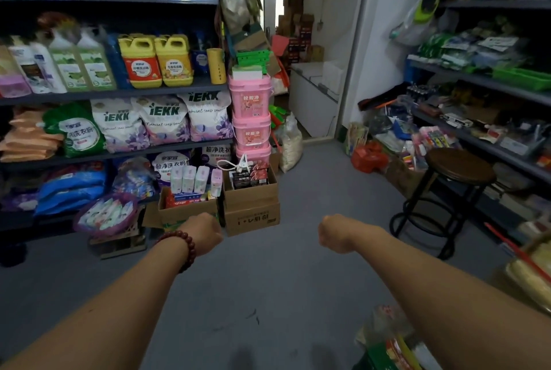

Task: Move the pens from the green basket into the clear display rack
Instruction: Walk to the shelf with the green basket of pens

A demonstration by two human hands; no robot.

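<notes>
Both my arms stretch forward over the grey floor of a shop aisle. My left hand point(205, 232), with a red bead bracelet on its wrist, bends down at the wrist and its fingers are hidden. My right hand point(335, 234) droops the same way, fingers also out of sight. Nothing shows in either hand. A green basket point(521, 78) sits on the right-hand shelf, far from both hands. I cannot make out pens or a clear display rack.
Shelves of detergent bottles and bags point(155, 62) line the left. Cardboard boxes point(252, 205) and stacked pink buckets point(252, 113) stand ahead. A dark round stool point(457, 165) stands right, before shelves of stationery. Packaged goods point(390, 340) lie near my feet.
</notes>
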